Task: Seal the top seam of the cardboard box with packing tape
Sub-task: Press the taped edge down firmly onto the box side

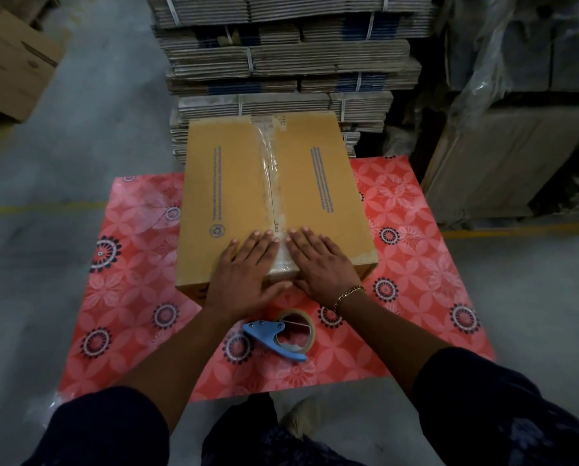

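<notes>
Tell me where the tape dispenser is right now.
In the head view, the blue tape dispenser lies low centre on the red patterned mat, just in front of the cardboard box, between the person's forearms and untouched by either hand.

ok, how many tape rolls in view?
1: the tape roll in its blue dispenser, on the red mat just below both hands. Others may be hidden.

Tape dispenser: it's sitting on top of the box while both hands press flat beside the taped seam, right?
Not quite. The head view shows the tape dispenser lying on the red patterned mat, in front of the box. The left hand and right hand do press flat beside the taped seam.
</notes>
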Demonstrator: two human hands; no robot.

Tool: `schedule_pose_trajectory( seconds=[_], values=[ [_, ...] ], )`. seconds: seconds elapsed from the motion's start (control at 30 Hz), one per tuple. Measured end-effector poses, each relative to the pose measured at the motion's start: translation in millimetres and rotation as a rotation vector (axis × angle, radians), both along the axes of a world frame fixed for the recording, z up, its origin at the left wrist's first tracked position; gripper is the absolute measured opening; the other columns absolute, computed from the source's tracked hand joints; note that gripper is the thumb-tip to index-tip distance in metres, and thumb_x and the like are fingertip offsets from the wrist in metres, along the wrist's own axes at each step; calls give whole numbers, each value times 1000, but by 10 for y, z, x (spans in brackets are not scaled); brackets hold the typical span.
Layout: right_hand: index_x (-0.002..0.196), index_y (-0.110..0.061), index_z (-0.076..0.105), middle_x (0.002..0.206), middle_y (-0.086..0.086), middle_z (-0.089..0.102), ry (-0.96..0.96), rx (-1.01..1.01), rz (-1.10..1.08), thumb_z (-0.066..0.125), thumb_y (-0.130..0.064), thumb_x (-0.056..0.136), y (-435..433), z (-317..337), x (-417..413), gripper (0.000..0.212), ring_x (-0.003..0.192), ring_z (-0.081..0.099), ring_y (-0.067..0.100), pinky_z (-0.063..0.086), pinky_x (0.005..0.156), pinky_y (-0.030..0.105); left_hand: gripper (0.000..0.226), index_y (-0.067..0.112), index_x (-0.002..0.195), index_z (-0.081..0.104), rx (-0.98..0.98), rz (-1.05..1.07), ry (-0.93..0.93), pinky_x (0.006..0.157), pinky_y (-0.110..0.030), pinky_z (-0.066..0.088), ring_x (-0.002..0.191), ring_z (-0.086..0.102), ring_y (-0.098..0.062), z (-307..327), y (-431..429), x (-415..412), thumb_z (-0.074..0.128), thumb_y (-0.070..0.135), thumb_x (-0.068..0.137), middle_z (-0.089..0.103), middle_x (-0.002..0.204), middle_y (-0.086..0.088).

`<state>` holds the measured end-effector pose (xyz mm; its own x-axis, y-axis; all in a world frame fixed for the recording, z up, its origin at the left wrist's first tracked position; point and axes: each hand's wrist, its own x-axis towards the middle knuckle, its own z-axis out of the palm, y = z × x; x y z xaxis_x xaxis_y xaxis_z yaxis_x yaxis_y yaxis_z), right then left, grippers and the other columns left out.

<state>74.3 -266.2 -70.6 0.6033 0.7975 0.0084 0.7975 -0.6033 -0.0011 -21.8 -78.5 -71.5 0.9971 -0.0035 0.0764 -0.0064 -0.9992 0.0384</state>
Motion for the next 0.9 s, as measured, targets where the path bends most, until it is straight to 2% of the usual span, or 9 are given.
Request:
schedule_pose_trajectory(
  seconds=[0.07,0.13,0.3,0.47,0.57,0.63,0.7,0.8,0.9],
  values=[
    [154,-14,27,163,6,29,3,12,-2,66,-51,82,-1,-13,1,90,150,26,27,30,118,47,76,20,155,36,16,12,-17,119,-52,28,152,31,-22,2,-34,9,23,69,98,35,164,-1],
    [154,-14,27,163,6,29,-3,15,0,67,-52,81,-1,-15,8,91,150,27,27,31,117,47,72,19,154,37,39,1,-20,117,-54,30,151,33,-24,-14,-24,24,24,64,100,37,163,-3],
    [155,-16,25,165,5,24,3,-6,18,67,-49,80,-9,22,0,92,151,22,26,27,119,46,83,18,158,26,111,-48,60,116,-56,33,153,29,-26,-10,55,12,58,53,90,30,166,-4],
    [155,-19,29,164,2,26,45,56,-4,39,-62,90,-22,78,-20,79,152,20,22,23,120,45,99,19,159,23,107,-39,72,117,-55,32,153,28,-25,23,34,5,73,44,77,27,167,-2],
    [155,-20,29,164,1,28,33,60,-14,28,-64,97,-4,42,-3,73,151,22,22,26,119,45,101,20,159,23,74,-40,53,117,-55,30,153,28,-25,10,51,-1,70,50,74,28,167,-2],
    [155,-19,29,164,2,28,25,38,-2,26,-64,98,1,6,6,72,151,23,23,27,118,45,95,20,158,26,30,-46,32,119,-56,26,154,26,-24,8,42,-7,57,67,81,26,168,-2],
    [155,-18,29,163,3,28,11,31,11,28,-62,98,-4,-18,18,72,151,24,24,28,118,46,87,20,157,31,-2,-34,5,118,-55,26,154,27,-24,10,22,-4,41,74,91,28,167,-2],
    [154,-17,31,163,5,30,-2,42,14,31,-60,99,-10,-25,33,70,150,26,26,30,117,47,70,21,156,34,21,-26,-32,116,-54,30,152,32,-23,-13,16,5,32,63,100,33,165,-2],
    [153,-17,32,162,5,31,-10,45,30,32,-58,99,-14,-23,37,68,150,27,27,30,117,47,66,21,156,34,37,-41,-33,114,-54,33,150,34,-25,-37,29,19,30,57,101,35,164,-2]
  ],
)
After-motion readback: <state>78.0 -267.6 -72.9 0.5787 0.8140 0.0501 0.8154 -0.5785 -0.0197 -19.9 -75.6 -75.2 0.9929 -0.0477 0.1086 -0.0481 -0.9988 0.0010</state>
